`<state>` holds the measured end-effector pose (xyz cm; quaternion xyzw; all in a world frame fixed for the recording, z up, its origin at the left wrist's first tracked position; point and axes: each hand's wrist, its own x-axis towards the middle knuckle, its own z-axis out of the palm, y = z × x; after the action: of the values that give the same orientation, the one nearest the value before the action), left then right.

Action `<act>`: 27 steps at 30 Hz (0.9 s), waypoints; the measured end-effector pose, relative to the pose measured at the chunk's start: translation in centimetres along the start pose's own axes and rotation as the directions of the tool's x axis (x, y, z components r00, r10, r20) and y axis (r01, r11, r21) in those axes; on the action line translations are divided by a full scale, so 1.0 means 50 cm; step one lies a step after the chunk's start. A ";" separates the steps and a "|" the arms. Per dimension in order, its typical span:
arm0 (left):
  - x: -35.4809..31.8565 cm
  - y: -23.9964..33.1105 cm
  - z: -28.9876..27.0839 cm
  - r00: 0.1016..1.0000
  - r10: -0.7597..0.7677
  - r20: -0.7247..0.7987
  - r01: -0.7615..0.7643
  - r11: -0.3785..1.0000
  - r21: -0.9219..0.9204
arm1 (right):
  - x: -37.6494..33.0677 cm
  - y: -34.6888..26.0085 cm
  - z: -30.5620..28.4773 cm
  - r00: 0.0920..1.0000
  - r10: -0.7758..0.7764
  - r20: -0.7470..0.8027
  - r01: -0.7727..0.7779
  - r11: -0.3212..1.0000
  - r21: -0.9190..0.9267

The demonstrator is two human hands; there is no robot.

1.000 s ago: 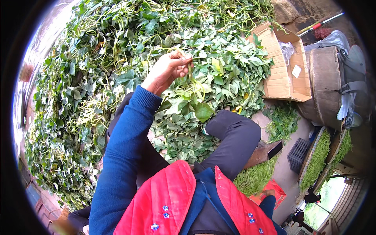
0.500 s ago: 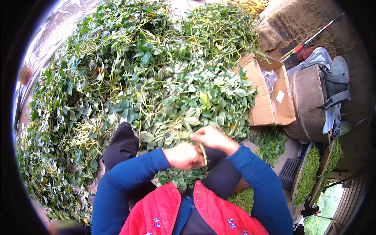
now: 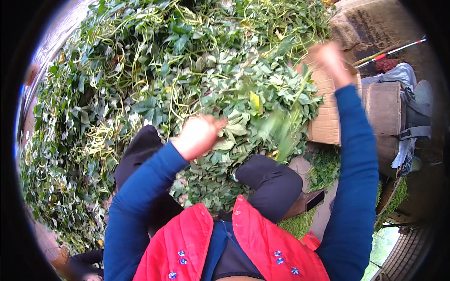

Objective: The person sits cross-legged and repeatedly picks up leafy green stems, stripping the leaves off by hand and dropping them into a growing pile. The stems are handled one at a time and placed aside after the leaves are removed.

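Observation:
A large heap of leafy green vines (image 3: 154, 61) spreads out in front of me, with pale stems tangled among the leaves. Over the near part of the heap is my left hand (image 3: 197, 136), its fingers curled in; what they hold, if anything, is hidden. My right hand (image 3: 333, 61) is raised at the far right, in front of a cardboard box (image 3: 326, 119), its fingers smeared by motion. Left of the box, a blurred leafy vine (image 3: 283, 129) hangs over the heap; whether my right hand holds it, I cannot tell.
To the right of the box stands a large brown container (image 3: 382, 107) with a dark strap (image 3: 415, 133). A red-and-white pole (image 3: 389, 54) leans behind. Thin green stems (image 3: 300, 225) lie by my right knee. A dark sleeve (image 3: 86, 262) of another person shows at lower left.
My hands, close together over my lap earlier, have come apart. The right has swung far out to the right; the left has moved up and left. A blurred vine now appears between them.

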<state>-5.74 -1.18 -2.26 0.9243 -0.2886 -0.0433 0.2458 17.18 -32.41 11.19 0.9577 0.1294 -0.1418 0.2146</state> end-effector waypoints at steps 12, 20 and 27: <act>0.044 -0.061 -0.057 0.907 -0.375 -0.193 0.342 0.922 -0.182 | -0.002 -0.025 0.264 0.902 0.418 -0.105 -0.350 0.853 0.388; 0.040 -0.103 -0.053 0.883 -0.320 -0.343 0.312 0.947 -0.080 | -0.096 -0.165 0.535 0.982 0.180 0.053 -0.187 0.913 0.363; 0.032 -0.107 -0.046 0.910 -0.354 -0.215 0.358 0.933 -0.021 | -0.161 -0.612 0.530 0.616 -0.631 -0.472 0.779 0.577 0.245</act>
<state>-1.16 2.72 -2.70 0.9628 -0.0875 0.0156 0.2551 -5.48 -19.03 -20.64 0.8534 0.5055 -0.0768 -0.1017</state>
